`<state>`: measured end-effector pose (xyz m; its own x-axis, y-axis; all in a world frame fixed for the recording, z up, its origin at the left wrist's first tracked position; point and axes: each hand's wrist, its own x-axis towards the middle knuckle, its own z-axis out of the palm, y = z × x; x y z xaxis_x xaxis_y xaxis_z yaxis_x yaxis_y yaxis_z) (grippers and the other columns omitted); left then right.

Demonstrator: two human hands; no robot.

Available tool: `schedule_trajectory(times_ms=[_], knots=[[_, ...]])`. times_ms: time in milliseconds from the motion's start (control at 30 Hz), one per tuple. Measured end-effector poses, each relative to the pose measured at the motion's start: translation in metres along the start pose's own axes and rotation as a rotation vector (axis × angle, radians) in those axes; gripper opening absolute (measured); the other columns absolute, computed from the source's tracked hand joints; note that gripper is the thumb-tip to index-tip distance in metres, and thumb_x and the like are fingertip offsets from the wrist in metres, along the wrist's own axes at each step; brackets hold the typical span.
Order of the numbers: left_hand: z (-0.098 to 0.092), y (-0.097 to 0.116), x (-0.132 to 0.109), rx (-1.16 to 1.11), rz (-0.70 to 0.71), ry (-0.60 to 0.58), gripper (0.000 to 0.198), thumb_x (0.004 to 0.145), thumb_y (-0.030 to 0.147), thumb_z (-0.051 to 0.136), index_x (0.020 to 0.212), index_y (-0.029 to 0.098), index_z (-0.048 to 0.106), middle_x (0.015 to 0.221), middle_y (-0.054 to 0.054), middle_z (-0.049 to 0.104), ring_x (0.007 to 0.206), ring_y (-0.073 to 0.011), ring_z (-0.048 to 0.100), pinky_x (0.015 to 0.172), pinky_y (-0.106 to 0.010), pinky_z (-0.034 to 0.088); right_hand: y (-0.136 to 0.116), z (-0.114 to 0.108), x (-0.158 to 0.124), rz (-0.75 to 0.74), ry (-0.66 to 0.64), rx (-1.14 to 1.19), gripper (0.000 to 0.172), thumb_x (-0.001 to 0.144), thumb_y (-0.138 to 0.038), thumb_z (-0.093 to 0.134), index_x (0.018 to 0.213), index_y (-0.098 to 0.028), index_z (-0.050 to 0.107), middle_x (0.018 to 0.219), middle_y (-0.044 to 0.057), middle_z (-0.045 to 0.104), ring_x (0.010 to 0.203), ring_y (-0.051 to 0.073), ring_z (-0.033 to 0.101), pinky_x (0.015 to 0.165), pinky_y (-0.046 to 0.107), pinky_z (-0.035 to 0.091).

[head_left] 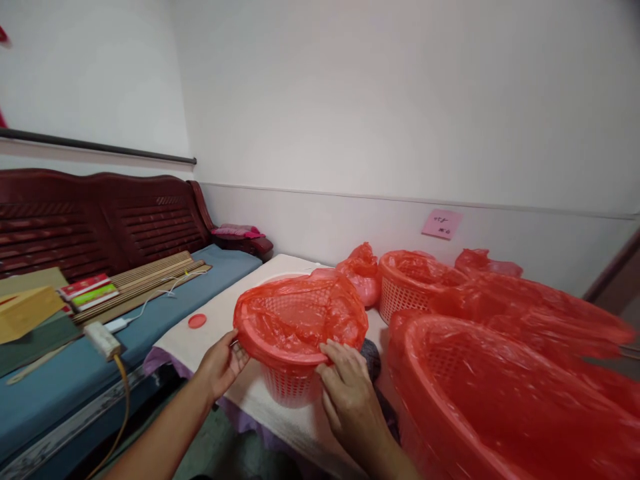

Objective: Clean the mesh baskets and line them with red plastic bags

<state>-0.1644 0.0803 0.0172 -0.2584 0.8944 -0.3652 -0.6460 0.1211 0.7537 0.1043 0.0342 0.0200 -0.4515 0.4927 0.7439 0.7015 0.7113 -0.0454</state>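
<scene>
A small red plastic basket (pixel 293 387) lined with a red plastic bag (pixel 300 313) is tilted toward me above the near edge of a cloth-covered table (pixel 220 333). My left hand (pixel 223 363) grips the basket's left rim, fingers curled on the bag's edge. My right hand (pixel 345 387) pinches the bag over the rim at the front right.
More bag-lined red baskets stand to the right: a big one (pixel 500 407) close by and a smaller one (pixel 407 287) at the back, with a bunched bag (pixel 363 270) beside it. A red lid (pixel 197 321) lies on the table. A wooden bench (pixel 90 220) with books and a power strip (pixel 103 339) is on the left.
</scene>
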Motion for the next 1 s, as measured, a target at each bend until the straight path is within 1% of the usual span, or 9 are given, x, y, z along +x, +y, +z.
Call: schedule_trajectory(times_ms=[67,167,233,367,500,633,800,900,1000], knots=[[-0.003,0.005,0.001,0.034,0.049,0.063,0.018,0.09,0.011,0.046,0.076,0.016,0.056,0.062,0.0,0.063,0.052,-0.0084,0.062,0.056,-0.022,0.056,0.002,-0.001,-0.001,0.01,0.018,0.023,0.034,0.08,-0.002,0.046,0.106,-0.017,0.059,0.126,0.016,0.059,0.124,0.028,0.05,0.102,0.055,0.045],[-0.003,0.016,-0.008,0.107,0.246,0.166,0.01,0.09,0.019,0.051,0.08,0.019,0.054,0.071,0.004,0.061,0.06,-0.0055,0.061,0.059,-0.017,0.053,0.005,0.0,-0.003,0.037,0.054,0.074,0.036,0.08,0.0,0.046,0.11,-0.018,0.057,0.127,0.015,0.057,0.125,0.025,0.048,0.102,0.052,0.045],[0.002,0.021,-0.018,0.197,0.354,0.126,0.012,0.085,0.032,0.063,0.085,0.021,0.057,0.082,0.004,0.064,0.071,-0.0063,0.063,0.061,-0.016,0.052,0.008,0.002,-0.003,0.042,0.08,0.09,0.036,0.081,-0.001,0.045,0.111,-0.018,0.056,0.124,0.014,0.058,0.123,0.025,0.049,0.101,0.051,0.045],[0.017,0.02,-0.026,0.417,0.317,-0.052,0.038,0.07,0.051,0.074,0.082,0.016,0.063,0.074,0.0,0.064,0.064,-0.0127,0.062,0.054,-0.023,0.052,0.01,0.005,-0.004,0.037,0.113,0.088,0.035,0.083,-0.001,0.044,0.112,-0.018,0.054,0.122,0.014,0.059,0.121,0.025,0.049,0.098,0.053,0.044],[0.026,0.018,-0.018,0.51,0.298,-0.038,0.03,0.072,0.042,0.071,0.082,0.016,0.061,0.068,0.002,0.061,0.057,-0.0102,0.057,0.052,-0.022,0.05,0.009,0.004,-0.006,0.103,0.12,0.22,0.035,0.085,-0.003,0.044,0.113,-0.021,0.054,0.121,0.01,0.058,0.121,0.021,0.049,0.101,0.045,0.044],[0.028,0.02,-0.025,0.558,0.287,-0.055,0.017,0.073,0.028,0.064,0.086,0.018,0.061,0.071,0.001,0.064,0.057,-0.0109,0.059,0.053,-0.024,0.052,0.013,0.004,-0.01,0.309,0.215,0.329,0.026,0.089,-0.011,0.046,0.109,-0.024,0.056,0.118,0.007,0.06,0.117,0.017,0.053,0.098,0.038,0.047],[0.017,0.019,-0.039,0.587,0.26,-0.04,0.018,0.074,0.025,0.062,0.091,0.02,0.059,0.075,0.001,0.066,0.058,-0.011,0.061,0.053,-0.023,0.052,0.03,0.008,-0.008,0.574,0.396,0.384,0.019,0.09,-0.025,0.048,0.106,-0.022,0.058,0.114,0.009,0.061,0.112,0.021,0.055,0.1,0.045,0.044],[0.008,0.015,-0.044,0.579,0.249,-0.046,0.02,0.076,0.026,0.059,0.096,0.022,0.057,0.079,0.002,0.066,0.061,-0.0114,0.062,0.055,-0.024,0.052,0.038,0.012,-0.004,0.783,0.425,0.409,0.03,0.083,-0.037,0.054,0.105,-0.017,0.06,0.11,0.013,0.06,0.107,0.027,0.056,0.099,0.052,0.044],[0.002,0.009,-0.051,0.567,0.251,-0.074,0.023,0.078,0.026,0.058,0.101,0.023,0.057,0.085,0.001,0.068,0.067,-0.0128,0.064,0.059,-0.025,0.053,0.042,0.016,-0.001,0.964,0.363,0.594,0.046,0.078,-0.045,0.057,0.113,-0.016,0.055,0.112,0.015,0.061,0.103,0.028,0.059,0.096,0.052,0.046]])
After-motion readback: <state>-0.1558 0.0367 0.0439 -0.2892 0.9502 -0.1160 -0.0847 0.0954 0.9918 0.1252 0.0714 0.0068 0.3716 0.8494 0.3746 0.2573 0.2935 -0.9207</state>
